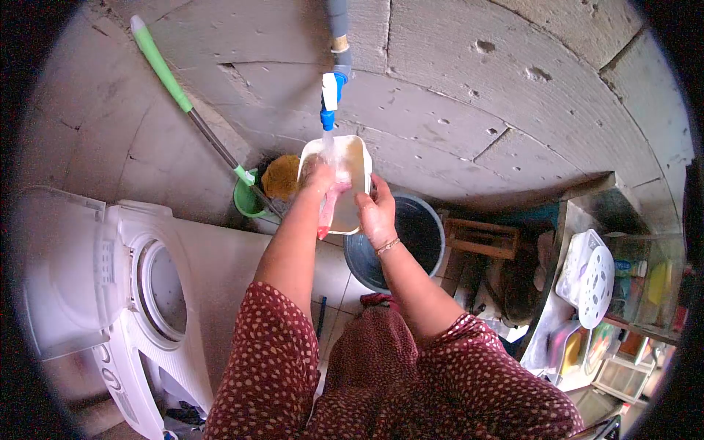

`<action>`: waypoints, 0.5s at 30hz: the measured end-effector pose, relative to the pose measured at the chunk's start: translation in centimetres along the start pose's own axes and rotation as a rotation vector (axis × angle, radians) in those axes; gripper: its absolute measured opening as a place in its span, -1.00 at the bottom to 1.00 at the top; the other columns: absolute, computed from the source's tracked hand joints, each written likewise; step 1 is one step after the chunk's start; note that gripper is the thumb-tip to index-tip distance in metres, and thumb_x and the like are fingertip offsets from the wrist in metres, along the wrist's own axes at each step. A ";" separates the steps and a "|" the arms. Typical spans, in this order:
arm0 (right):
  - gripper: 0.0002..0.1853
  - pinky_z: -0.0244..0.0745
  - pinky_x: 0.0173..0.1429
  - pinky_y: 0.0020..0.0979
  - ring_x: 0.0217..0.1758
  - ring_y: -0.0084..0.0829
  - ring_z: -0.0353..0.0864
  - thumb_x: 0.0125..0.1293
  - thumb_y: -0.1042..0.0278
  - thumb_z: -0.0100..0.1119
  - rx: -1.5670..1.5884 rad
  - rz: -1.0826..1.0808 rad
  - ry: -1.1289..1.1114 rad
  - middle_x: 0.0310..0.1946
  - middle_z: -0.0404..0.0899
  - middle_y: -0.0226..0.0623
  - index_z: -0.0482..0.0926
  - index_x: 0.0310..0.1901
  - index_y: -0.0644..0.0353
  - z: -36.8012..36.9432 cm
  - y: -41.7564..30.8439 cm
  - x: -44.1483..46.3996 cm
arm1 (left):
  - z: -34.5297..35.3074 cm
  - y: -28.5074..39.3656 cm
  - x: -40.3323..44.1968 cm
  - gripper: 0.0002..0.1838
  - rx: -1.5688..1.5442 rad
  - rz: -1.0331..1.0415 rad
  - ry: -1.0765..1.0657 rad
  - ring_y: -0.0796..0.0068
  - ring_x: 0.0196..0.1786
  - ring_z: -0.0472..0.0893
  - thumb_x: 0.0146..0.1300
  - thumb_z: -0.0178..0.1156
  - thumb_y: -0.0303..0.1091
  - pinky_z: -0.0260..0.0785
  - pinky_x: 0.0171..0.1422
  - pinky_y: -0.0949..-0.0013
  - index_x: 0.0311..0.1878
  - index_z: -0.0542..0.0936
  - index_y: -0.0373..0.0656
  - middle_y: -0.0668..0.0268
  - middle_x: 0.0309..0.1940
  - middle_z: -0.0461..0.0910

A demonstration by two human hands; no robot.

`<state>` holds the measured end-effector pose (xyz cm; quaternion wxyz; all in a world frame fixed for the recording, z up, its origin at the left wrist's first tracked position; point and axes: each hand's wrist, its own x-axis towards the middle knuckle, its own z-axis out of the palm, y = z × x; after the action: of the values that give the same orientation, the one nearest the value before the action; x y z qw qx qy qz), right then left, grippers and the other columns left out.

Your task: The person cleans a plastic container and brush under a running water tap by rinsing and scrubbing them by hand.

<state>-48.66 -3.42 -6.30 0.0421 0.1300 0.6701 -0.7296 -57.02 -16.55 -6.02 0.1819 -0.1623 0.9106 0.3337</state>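
Note:
Water runs from a blue tap (328, 110) into a white rectangular container (359, 158), which is tilted beneath it. My right hand (377, 213) grips the container's right side, thumb at the inner edge and fingers behind. Inside the container, under the stream, is my left hand (317, 174); its fingers are blurred by the splashing water. Against that hand hangs a limp pink and white thing (334, 202), with a red tip near the container's lower edge. Whether the left fingers grip it cannot be made out.
A large dark tub (418, 238) stands below the container. To the left are a green-handled pole (165, 70), a green bucket (246, 199) and a white washing machine (194, 279). Racks with dishes and a white perforated tray (595, 286) are at right.

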 end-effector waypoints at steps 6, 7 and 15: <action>-0.39 0.41 -0.14 -0.46 -0.22 -0.42 0.48 -0.01 0.54 0.02 -0.071 -0.144 0.034 -0.20 0.47 -0.11 0.16 0.15 0.40 -0.2 0.4 -0.4 | -2.3 1.7 -4.7 -0.63 -0.409 0.025 -0.376 0.33 -0.23 0.55 -0.02 0.14 -0.44 0.43 -0.24 0.34 -0.08 0.43 -0.32 0.16 -0.30 0.53; -0.39 0.41 -0.12 -0.45 -0.21 -0.41 0.48 -0.01 0.54 0.03 -0.041 -0.135 0.020 -0.20 0.47 -0.11 0.16 0.15 0.40 0.0 0.1 -0.8 | -1.8 0.9 -3.7 -0.59 -0.393 0.011 -0.337 0.32 -0.19 0.54 -0.02 0.13 -0.42 0.42 -0.17 0.30 -0.04 0.42 -0.31 0.14 -0.22 0.52; -0.41 0.40 -0.09 -0.45 -0.16 -0.41 0.48 0.00 0.52 0.05 -0.007 -0.119 0.011 -0.18 0.46 -0.08 0.16 0.13 0.42 0.3 0.8 -1.2 | 1.1 -3.5 0.7 -0.63 -0.848 -0.097 -0.137 0.30 -0.41 0.53 -0.02 0.09 -0.48 0.38 -0.49 0.35 -0.07 0.42 -0.34 0.17 -0.32 0.50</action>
<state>-47.34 -3.99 -6.79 -0.0045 0.0941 0.6795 -0.7276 -55.88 -18.49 -9.05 0.1745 -0.2427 0.6702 0.6793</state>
